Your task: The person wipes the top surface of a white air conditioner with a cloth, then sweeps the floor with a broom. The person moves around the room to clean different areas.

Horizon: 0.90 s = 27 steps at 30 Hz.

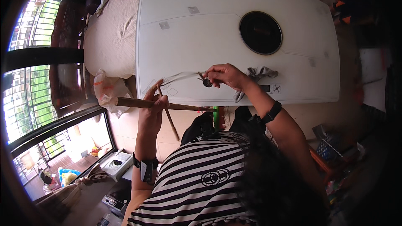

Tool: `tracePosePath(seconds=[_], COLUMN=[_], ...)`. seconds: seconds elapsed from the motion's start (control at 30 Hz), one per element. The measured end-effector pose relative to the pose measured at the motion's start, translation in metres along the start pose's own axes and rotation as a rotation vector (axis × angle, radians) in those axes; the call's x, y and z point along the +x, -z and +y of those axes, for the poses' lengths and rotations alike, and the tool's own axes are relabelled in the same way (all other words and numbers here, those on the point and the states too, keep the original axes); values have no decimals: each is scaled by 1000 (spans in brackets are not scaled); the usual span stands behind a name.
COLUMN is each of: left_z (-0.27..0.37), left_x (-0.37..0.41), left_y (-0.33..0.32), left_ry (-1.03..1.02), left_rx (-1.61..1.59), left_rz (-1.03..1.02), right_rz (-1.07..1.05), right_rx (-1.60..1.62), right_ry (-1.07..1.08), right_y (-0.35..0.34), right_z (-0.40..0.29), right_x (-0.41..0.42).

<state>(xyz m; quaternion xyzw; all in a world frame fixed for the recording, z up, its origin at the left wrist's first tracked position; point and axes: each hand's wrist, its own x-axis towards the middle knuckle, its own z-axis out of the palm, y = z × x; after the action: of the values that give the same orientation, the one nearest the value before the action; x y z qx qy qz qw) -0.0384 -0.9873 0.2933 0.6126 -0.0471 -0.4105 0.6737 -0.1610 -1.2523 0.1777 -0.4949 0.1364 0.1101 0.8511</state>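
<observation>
Before me, at the near left of a white table (201, 44), my left hand (154, 100) holds a long brown stick (188, 107) crosswise under the thumb. A thinner stick (169, 119) hangs slantwise from the same hand. A dark cord (182, 75) runs from its fingertips to my right hand (223, 77), which pinches a small dark object (206, 82) with a rounded part; blur hides what it is. A grey crumpled cloth (260, 72), perhaps a sock, lies on the table by my right wrist. The long stick's right end is near a green strip (216, 117).
A round black plate (260, 33) is set in the tabletop, with a small control panel (271, 88) at the near edge. A plastic bag (108, 91) sits beside the table's left corner. A beige-covered sofa (110, 44) stands left; a blue basket (328, 146) is at right.
</observation>
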Motion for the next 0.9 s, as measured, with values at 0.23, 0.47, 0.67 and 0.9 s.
tracePosePath(seconds=[0.23,0.47,0.67,0.9], left_z=[-35,-36,-46,-45], left_x=[9,12,21,25], left_y=[8,-17,-9,-11], left_ry=[71,67,33,16], left_rx=[103,15,22,38], left_rz=[100,111,125,241], right_rz=[15,-11,-73,411], right_rx=[567,539,499,642], right_ry=[30,-73,-111,122], right_y=[-15,-69,-81,-14], right_z=[-18,-20,-1,19], right_x=[4,28,31,31])
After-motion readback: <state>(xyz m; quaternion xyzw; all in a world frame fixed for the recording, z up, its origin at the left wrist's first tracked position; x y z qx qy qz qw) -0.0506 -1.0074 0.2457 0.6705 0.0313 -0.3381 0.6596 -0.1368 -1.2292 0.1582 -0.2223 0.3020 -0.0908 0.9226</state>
